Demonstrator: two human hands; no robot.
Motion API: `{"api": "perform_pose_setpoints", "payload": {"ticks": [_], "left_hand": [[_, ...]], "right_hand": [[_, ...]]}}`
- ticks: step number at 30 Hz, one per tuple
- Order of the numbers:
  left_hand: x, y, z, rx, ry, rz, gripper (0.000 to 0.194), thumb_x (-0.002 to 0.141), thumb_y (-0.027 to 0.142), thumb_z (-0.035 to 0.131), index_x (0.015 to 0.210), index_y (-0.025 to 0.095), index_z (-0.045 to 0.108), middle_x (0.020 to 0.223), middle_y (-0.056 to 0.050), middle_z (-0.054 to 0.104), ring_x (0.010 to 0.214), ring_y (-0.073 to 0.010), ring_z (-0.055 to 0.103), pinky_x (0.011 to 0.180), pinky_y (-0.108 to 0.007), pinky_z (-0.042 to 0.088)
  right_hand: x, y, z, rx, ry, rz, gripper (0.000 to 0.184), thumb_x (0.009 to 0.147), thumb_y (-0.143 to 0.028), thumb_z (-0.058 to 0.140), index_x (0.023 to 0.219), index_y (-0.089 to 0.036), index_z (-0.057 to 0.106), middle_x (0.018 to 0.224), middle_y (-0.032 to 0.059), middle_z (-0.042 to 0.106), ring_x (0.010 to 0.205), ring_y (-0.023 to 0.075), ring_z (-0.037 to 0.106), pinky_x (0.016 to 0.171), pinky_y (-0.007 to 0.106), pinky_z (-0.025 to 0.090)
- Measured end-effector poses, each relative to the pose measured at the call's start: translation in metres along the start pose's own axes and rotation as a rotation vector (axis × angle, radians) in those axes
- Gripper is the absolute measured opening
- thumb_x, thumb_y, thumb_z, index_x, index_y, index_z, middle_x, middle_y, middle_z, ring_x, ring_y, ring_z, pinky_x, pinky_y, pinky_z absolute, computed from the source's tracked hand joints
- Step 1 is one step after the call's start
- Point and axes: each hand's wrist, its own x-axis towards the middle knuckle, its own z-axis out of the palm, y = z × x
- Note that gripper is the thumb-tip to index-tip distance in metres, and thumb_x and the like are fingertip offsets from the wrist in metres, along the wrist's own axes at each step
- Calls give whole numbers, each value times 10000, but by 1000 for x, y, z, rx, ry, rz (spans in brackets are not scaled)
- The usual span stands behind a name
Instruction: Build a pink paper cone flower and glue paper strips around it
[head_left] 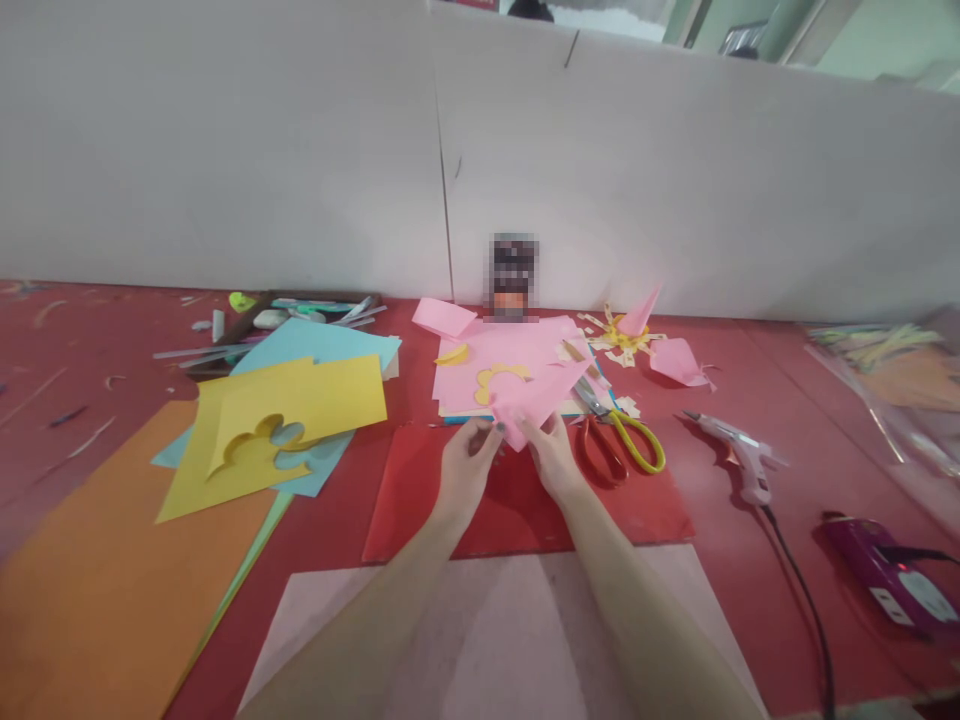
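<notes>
Both my left hand point(466, 466) and right hand point(553, 458) pinching pink paper point(551, 392) in fingers point(490, 441); scissors point(595, 402) lying beside right hand.

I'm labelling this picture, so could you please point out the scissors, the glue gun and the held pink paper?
Scissors point(610, 411), head view: where blades meet handles.
Glue gun point(744, 446), head view: body.
Held pink paper point(534, 402), head view: middle.
</notes>
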Motion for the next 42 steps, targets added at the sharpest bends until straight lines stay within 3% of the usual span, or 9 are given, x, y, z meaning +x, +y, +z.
{"api": "perform_pose_setpoints", "payload": {"ticks": [4, 21, 33, 42], "left_hand": [[-1, -2, -1, 24, 14, 18, 191, 762, 355, 557, 679, 183, 547, 628, 31, 559, 582, -108, 523, 587, -219, 412], [-3, 0, 0, -7, -26, 36, 169, 785, 342, 512, 738, 181, 533, 636, 28, 553, 575, -109, 529, 563, -221, 424], [-6, 4, 0, 66, -34, 85, 180, 809, 324, 493, 688, 191, 491, 614, 36, 511, 592, -112, 499, 596, -227, 401], [-8, 6, 0, 14, -104, 95, 230, 866, 320, 380, 707, 192, 488, 654, 12, 529, 607, -120, 503, 587, -230, 420]], "right_hand": [[0, 3, -1, -68, 21, 6, 454, 607, -234, 726, 1031, -194, 567, 982, 36, 664, 860, 167, 613, 769, 290, 492], [2, 9, -5, -40, 82, 9, 478, 619, -262, 720, 1056, -202, 537, 982, 39, 657, 868, 168, 610, 768, 307, 494], [2, 6, -4, -155, 48, -15, 443, 631, -286, 704, 1034, -164, 565, 936, 52, 663, 834, 175, 609, 756, 304, 482], [2, 9, -6, -41, 55, 28, 413, 636, -285, 701, 1010, -167, 573, 945, 56, 666, 862, 182, 611, 772, 311, 486]]}}
